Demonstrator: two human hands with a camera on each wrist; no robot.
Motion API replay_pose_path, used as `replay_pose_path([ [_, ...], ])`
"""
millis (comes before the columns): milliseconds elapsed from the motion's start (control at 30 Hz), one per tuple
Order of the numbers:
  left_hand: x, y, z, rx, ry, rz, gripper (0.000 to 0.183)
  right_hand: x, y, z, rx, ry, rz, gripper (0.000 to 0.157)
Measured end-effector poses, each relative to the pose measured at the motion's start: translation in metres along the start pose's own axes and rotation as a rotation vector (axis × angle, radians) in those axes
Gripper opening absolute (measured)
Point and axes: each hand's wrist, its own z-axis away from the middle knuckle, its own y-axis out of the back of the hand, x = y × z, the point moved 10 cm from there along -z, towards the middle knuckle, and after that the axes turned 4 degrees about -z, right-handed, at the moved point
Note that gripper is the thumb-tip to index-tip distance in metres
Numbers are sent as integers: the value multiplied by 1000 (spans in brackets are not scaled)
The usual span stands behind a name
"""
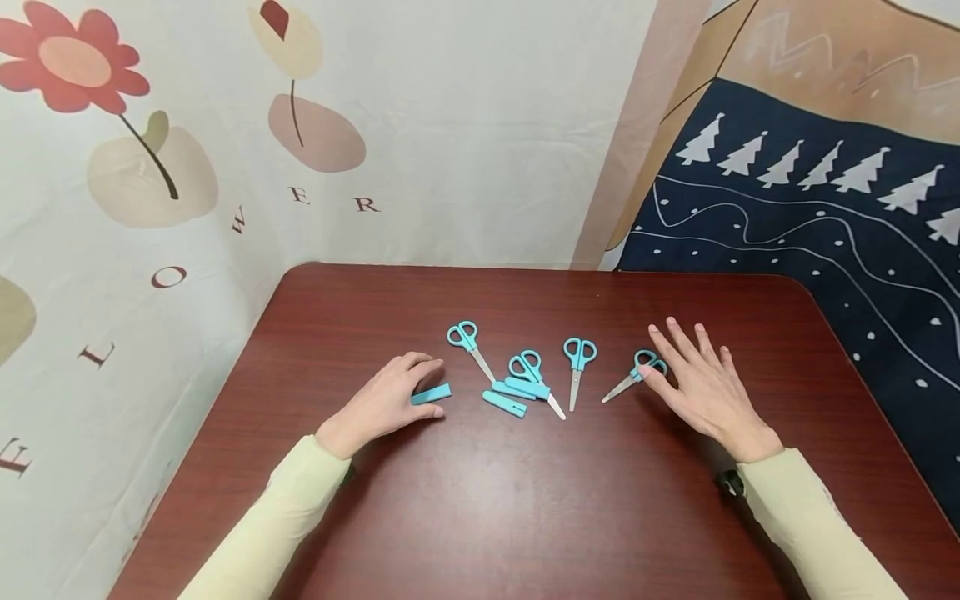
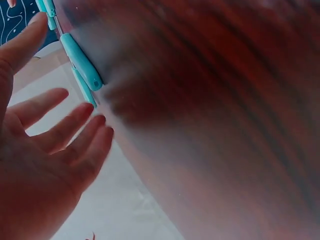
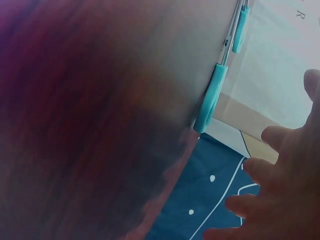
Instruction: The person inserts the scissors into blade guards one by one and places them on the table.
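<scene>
My left hand [image 1: 393, 396] is at the left of the table, its thumb and fingers spread apart. Between them, in the head view, lies a teal scissor blade cover [image 1: 432, 394]. My right hand [image 1: 708, 392] spreads its fingers over the right end of the group, overlapping the handle of a pair of teal scissors [image 1: 621, 387]. The right wrist view has this hand's fingers apart from a teal handle [image 3: 212, 100]. Between my hands lie another pair of scissors [image 1: 576, 367], scissors with a cover across them [image 1: 527, 364], and scissors at the far left [image 1: 463, 335].
More teal blade covers [image 1: 504, 404] lie in the middle, one stacked across others. Everything rests on a dark red-brown table [image 1: 480, 517] with rounded far corners. Behind it hang a white flower-print cloth [image 1: 465, 167] and a navy cloth with white trees [image 1: 810, 217].
</scene>
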Motion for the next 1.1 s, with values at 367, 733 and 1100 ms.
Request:
replay_pose_path([
  [367,2,-7,-3,-73,-45,87,35,5,0,4,-10,-14,-14,78],
  [733,3,-7,-3,-75,-58,110,14,11,-10,-5,-158,48,-147,79],
  [1100,5,-11,-4,-90,-51,97,13,10,-23,-17,-245,166,-203,83],
])
